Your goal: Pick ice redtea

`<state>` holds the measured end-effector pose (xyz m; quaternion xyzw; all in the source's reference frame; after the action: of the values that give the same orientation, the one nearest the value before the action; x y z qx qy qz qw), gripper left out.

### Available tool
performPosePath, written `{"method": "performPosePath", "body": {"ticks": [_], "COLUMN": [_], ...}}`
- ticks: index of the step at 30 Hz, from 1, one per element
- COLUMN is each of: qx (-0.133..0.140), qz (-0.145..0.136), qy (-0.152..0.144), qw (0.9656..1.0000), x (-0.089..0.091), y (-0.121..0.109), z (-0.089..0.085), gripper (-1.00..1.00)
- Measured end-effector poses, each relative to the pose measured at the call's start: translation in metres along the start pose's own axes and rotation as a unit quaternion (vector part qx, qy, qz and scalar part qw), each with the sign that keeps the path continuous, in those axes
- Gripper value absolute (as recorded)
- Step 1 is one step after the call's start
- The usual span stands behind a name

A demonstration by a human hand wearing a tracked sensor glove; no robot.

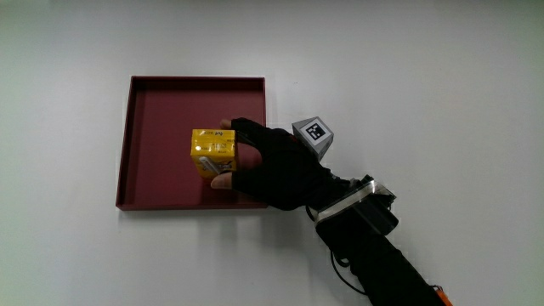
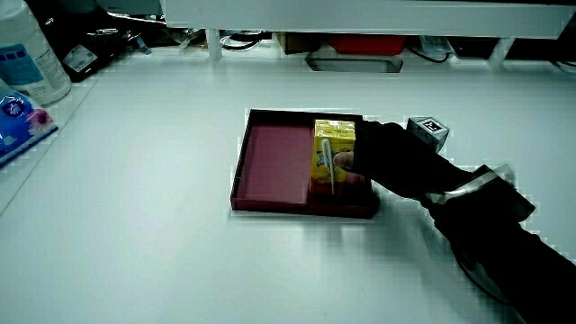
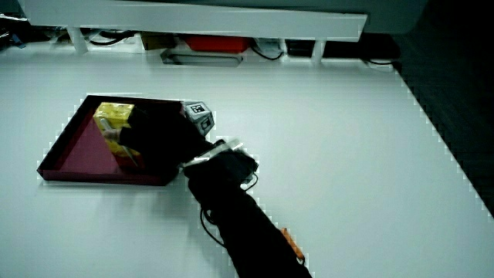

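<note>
Carton: one yellow drink carton (image 1: 212, 151), the ice redtea by the task's wording, standing inside the dark red tray (image 1: 161, 102), close to the tray wall nearest the person.
Straw: a pale straw packet looks stuck to the carton's face in a side view (image 2: 329, 167), though it's thin and I can't be sure.
Hand: the hand (image 1: 276, 166) reaches in over the tray's side wall and pinches the carton, one fingertip (image 1: 223, 180) pressed on the face nearer the person, other fingers on the face farther from the person.
Why this grip: fingers on opposite faces squeeze the box square, which should keep it from twisting on the lift, I'd judge.
Contact with tray: whether the carton rests on the tray floor or is just off it, I can't tell.
Cube: one small patterned cube (image 1: 314, 133) on the back of the glove, facing up.
Forearm: black-sleeved forearm (image 1: 382, 259) runs from the hand toward the person across the white table (image 1: 442, 85).
Count: one carton, one tray, one hand, one cube; nothing else in the tray.
Beside the table: a plastic bottle (image 2: 34, 56) near the table's edge, well apart from the tray.
</note>
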<state>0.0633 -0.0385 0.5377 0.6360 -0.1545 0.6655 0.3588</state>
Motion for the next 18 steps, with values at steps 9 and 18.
{"method": "performPosePath", "body": {"ticks": [9, 18], "qx": [0.040, 0.060], "qz": [0.024, 0.042], "qy": [0.035, 0.028], "qw": [0.9983, 0.9969], "x": [0.0070, 0.0055], "y": [-0.0029, -0.0056], "z": [0.0032, 0.0012], "gripper": [0.72, 1.00]}}
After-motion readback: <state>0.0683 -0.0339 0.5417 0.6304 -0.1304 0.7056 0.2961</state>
